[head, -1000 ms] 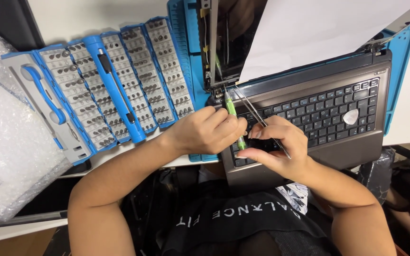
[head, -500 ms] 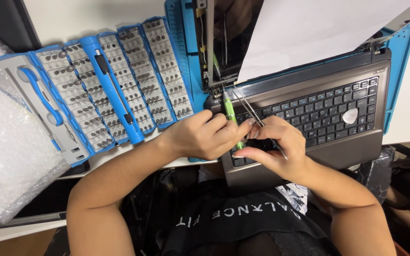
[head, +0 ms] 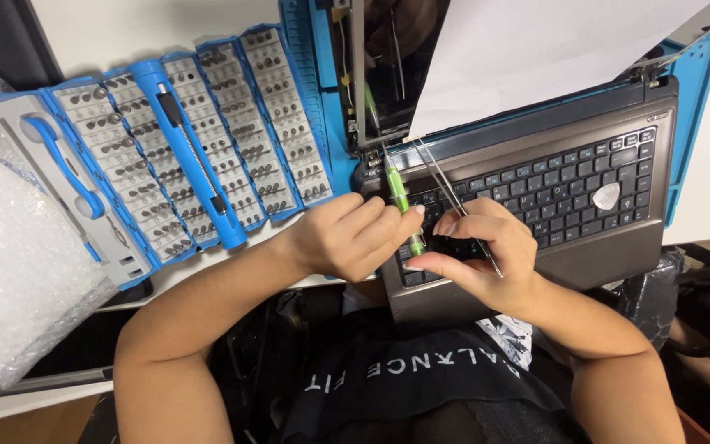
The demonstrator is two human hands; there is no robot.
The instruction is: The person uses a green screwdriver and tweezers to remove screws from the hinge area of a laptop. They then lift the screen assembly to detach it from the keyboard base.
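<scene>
A grey laptop [head: 601,255] lies open in front of me, its black keyboard [head: 560,193] facing up. My left hand [head: 347,238] is closed around a green-handled screwdriver [head: 398,200], whose tip points at the laptop's left hinge corner. My right hand [head: 482,255] rests on the left end of the keyboard and pinches thin metal tweezers [head: 445,189] that slant up toward the same corner. A white sheet of paper [head: 536,49] covers most of the screen. A small white pick [head: 606,196] lies on the keys at the right.
An open blue case of screwdriver bits [head: 182,164] with a blue driver handle [head: 191,148] lies left of the laptop. Bubble wrap [head: 10,271] fills the far left. A blue work mat [head: 692,107] sticks out beneath the laptop on the white table.
Both hands stay at the laptop's left end. The screwdriver and the tweezers have shifted only slightly near the hinge corner.
</scene>
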